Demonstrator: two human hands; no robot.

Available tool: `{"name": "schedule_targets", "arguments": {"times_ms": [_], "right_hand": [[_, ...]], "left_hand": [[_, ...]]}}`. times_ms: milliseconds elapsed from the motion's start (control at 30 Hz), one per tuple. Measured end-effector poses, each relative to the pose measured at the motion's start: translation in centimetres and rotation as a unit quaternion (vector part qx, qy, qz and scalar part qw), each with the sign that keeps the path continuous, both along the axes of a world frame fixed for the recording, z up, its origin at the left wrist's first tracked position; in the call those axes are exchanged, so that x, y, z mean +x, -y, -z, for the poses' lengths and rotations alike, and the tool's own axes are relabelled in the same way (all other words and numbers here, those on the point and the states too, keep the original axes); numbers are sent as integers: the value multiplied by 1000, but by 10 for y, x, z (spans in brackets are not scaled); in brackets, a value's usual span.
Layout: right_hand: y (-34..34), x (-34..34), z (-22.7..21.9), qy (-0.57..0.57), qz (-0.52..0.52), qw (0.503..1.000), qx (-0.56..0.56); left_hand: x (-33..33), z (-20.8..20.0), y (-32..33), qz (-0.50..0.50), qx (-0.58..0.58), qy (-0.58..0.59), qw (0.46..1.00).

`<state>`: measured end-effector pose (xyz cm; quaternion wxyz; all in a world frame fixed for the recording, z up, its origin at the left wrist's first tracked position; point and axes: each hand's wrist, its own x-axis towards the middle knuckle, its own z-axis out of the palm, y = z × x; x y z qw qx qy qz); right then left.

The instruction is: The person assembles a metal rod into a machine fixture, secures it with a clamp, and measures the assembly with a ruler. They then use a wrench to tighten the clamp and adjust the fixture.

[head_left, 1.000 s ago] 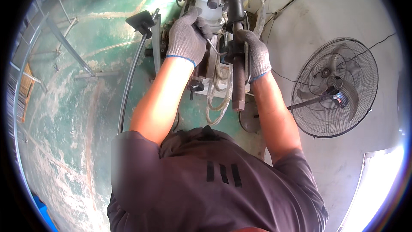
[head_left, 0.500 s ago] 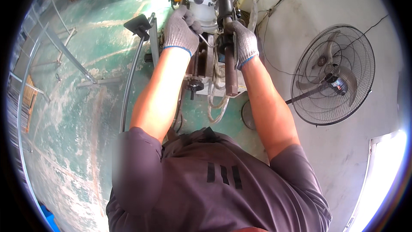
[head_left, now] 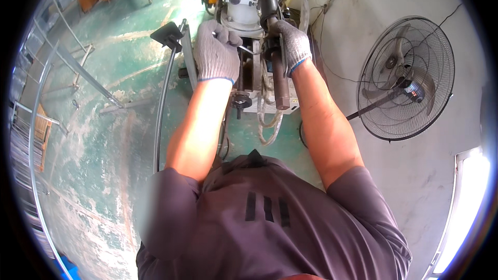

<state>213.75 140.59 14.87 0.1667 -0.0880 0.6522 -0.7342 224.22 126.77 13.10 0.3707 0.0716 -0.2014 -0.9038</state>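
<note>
A machine with a dark steel shaft stands in front of me at the top centre. My left hand, in a grey knitted glove, is closed around a thin bent metal rod that looks like a hex key. The rod's bent end points toward the middle of the machine, left of the shaft; whether it sits in a screw I cannot tell. My right hand, gloved the same way, is wrapped on the right side of the shaft, by a black collar; its fingertips are partly hidden.
A black handwheel and a looped clear hose hang at the machine's near side. To the right stands a caged fan by the wall. On the left are a pole with a black plate and metal frames.
My left hand has come a little nearer to me with the bent rod. My right hand stays on the shaft. The whole view has shifted slightly.
</note>
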Motion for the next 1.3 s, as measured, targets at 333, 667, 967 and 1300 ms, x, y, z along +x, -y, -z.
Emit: {"name": "schedule_targets", "arguments": {"times_ms": [333,667,967,1300], "right_hand": [[-9,4,7,24,-5,999,-30],[-9,-3,11,-59,-47,997,22],[-9,-8,14,27,-118,988,-100],[16,-102,104,161,-304,911,-228]], "left_hand": [[-1,10,6,71,-26,-17,997],[-43,-11,28,48,-34,180,982],[42,92,6,-140,-185,508,829],[129,246,-306,-74,-42,716,693]]}}
